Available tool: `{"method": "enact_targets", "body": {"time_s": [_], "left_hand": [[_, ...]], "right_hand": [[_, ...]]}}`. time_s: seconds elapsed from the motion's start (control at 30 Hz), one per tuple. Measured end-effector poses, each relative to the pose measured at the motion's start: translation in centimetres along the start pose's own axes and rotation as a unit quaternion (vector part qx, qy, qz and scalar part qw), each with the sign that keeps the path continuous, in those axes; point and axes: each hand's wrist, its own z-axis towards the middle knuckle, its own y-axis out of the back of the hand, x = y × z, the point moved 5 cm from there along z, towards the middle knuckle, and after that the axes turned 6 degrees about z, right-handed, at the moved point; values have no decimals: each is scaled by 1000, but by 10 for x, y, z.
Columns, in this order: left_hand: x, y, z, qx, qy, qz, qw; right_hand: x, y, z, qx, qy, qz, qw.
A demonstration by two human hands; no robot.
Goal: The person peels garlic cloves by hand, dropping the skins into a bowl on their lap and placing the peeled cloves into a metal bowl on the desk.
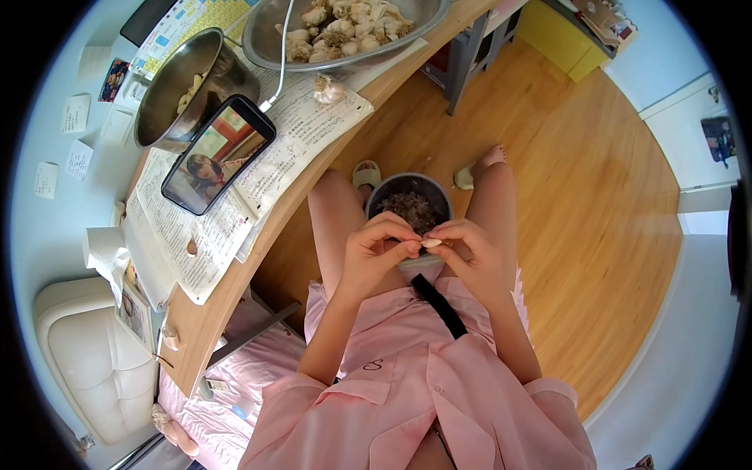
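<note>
A pale garlic clove is pinched between the fingertips of my right hand. My left hand meets it from the other side, thumb and forefinger pressed together at the clove's left end; whether they grip its skin or the clove itself is too small to make out. Just beyond both hands, between my knees, a metal pot holds a heap of brownish garlic skins. Part of its near rim is hidden by my fingers.
On the wooden desk at left stand a basin of garlic bulbs and a deep steel pot with peeled cloves. A phone on a white cable leans there over printed papers. One garlic bulb lies near the edge.
</note>
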Motion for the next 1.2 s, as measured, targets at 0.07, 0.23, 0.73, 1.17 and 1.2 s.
{"method": "enact_targets", "body": {"time_s": [0.07, 0.23, 0.73, 1.17, 1.2], "left_hand": [[2, 0, 0, 4, 4, -6, 1000], [4, 0, -1, 9, 9, -24, 1000], [5, 6, -5, 12, 16, -51, 999], [25, 17, 9, -84, 0, 181, 980], [37, 21, 13, -89, 2, 231, 969]], "right_hand": [[7, 0, 3, 9, 35, -55, 998], [16, -3, 4, 0, 36, -77, 996], [18, 5, 3, -12, 96, -102, 990], [13, 0, 2, -9, 87, -91, 992], [11, -1, 1, -6, 79, -78, 994]]}}
